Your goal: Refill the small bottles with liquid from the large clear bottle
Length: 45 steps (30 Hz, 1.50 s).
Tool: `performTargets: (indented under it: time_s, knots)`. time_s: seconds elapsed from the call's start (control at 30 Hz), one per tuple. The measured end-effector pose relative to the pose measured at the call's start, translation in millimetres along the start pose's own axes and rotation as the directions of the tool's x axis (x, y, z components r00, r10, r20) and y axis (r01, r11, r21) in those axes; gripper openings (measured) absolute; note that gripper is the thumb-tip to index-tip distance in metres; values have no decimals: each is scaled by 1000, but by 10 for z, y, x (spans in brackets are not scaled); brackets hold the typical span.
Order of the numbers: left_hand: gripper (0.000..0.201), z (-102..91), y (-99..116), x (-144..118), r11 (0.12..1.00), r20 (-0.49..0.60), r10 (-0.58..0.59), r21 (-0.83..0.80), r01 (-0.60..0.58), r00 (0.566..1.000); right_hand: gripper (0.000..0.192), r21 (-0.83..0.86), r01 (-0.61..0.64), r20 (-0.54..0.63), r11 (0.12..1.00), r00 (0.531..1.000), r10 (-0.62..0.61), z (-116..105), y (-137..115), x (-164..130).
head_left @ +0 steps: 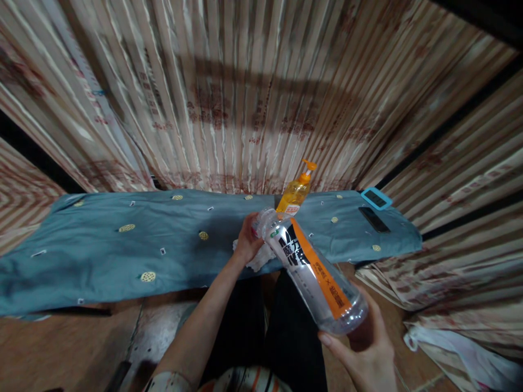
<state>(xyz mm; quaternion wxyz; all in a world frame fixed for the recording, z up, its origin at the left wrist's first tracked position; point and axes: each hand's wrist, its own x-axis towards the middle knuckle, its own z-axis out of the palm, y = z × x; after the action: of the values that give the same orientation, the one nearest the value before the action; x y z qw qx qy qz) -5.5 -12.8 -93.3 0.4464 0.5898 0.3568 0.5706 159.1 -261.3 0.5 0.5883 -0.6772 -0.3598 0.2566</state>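
A clear plastic bottle (pixel 298 272) with a silver, black and orange label is held tilted in front of me, its neck up and to the left. My left hand (pixel 248 239) is closed around the neck end, where the fingertips are partly hidden by the bottle. At the lower right, my right hand (pixel 368 340) grips the base, thumb on the near side. Beneath the neck, a crumpled white tissue or cloth (pixel 261 257) lies by my left hand. Just behind the bottle stands an amber pump bottle (pixel 295 193) with an orange pump head.
A teal cloth with yellow motifs covers the narrow table (pixel 102 250). A blue-framed device (pixel 376 198) and a dark phone (pixel 373 219) lie at its right end. Pleated curtains (pixel 245 98) hang behind and at both sides. White fabric (pixel 461 354) hangs low at the right.
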Motion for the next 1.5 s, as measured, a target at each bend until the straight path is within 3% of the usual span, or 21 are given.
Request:
performTargets:
  time_s: [0.33,0.57,1.5]
  knots:
    - [80,7,2,-9,998,42,24,-62,-22,999,96,52,-43,-29,998,999,45,36,-31,-13]
    - [76,-1,10,-8,999,13,35,-23,-35,999,98,47,-59,-23,997,998,61,28,-36,-13]
    - [74,-19,-31,-9,998,14,45,39,-46,999,97,-36,9,-20,999,1000,-10,13,-50,-10]
